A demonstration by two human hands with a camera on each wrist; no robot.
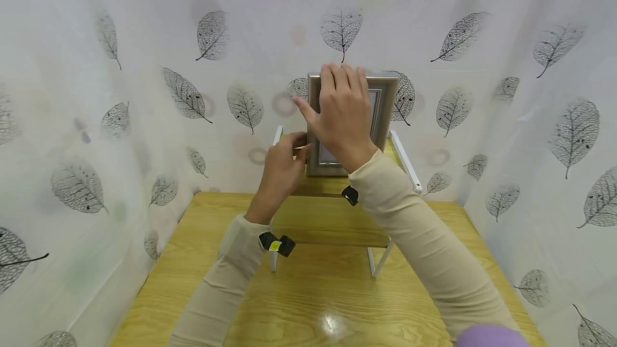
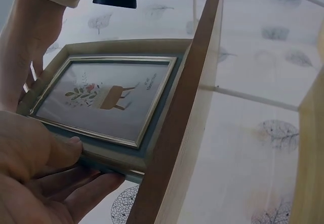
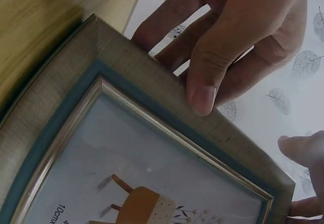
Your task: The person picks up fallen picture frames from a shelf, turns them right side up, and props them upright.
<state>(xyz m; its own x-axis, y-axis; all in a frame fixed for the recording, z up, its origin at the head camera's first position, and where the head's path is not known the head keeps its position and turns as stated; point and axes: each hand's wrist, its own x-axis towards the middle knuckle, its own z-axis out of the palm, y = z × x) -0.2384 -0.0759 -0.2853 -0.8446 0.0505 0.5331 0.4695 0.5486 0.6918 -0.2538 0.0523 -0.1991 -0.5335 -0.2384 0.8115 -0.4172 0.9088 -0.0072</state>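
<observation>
A silver-brown picture frame [image 1: 353, 170] stands on the upper board of a small wooden rack [image 1: 332, 218]. Its print [image 2: 109, 97] of a plant in an orange pot on legs shows in the left wrist view. My left hand [image 1: 284, 165] pinches the frame's left side low down, thumb on the front face and fingers around the outer edge. From in front, my right hand [image 1: 343, 114] holds the top edge, fingertips over it and thumb spread to the left. Its palm and wrist hide much of the frame in the head view.
White metal side bars [image 1: 406, 162] flank the rack, which stands on a wood-grain table [image 1: 308, 299]. Leaf-patterned curtains [image 1: 159, 42] close off the back and both sides. Black straps [image 1: 277, 243] are on the wrists.
</observation>
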